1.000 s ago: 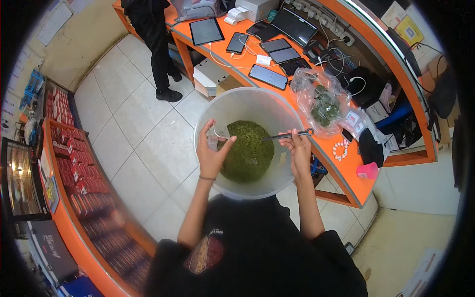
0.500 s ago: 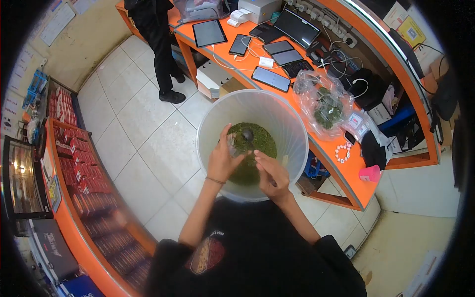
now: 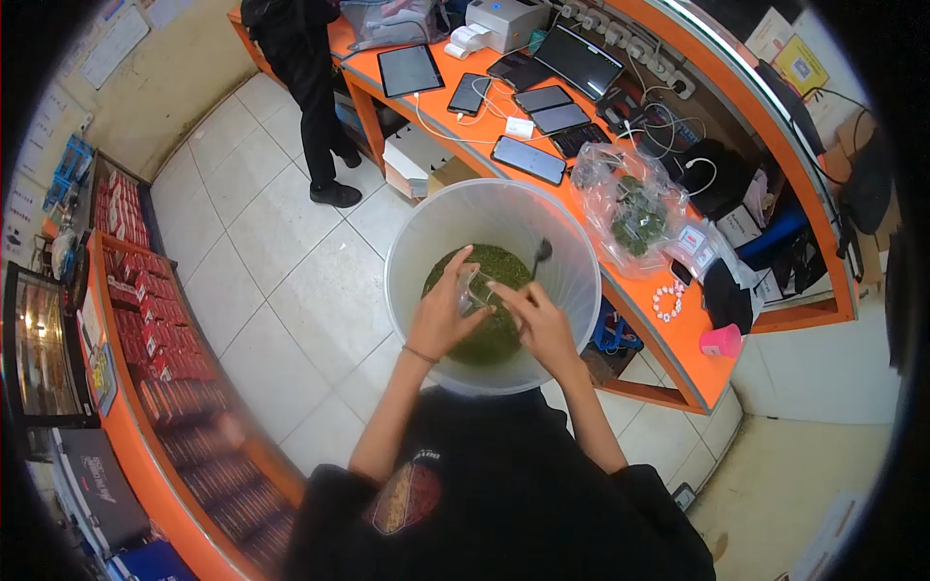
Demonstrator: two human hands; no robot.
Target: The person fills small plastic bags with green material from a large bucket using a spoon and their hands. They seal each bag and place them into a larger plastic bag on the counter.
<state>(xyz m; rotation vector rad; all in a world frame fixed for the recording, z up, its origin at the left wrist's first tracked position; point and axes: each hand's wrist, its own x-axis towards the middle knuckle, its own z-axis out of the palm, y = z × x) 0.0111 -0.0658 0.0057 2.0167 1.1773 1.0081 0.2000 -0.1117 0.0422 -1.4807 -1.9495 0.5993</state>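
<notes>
We have one translucent tub just beside the desk's front edge, holding green crumbled material. Over it, our left hand grips one small clear bag between thumb and fingers. Our right hand has its fingers bent near the bag's edge and carries one dark spoon, bowl up; whether the fingertips pinch the bag we cannot tell. On the desk, right of the tub, lies one larger clear bag with green pieces inside. One pink cup and one beaded bracelet sit towards the desk's near corner.
</notes>
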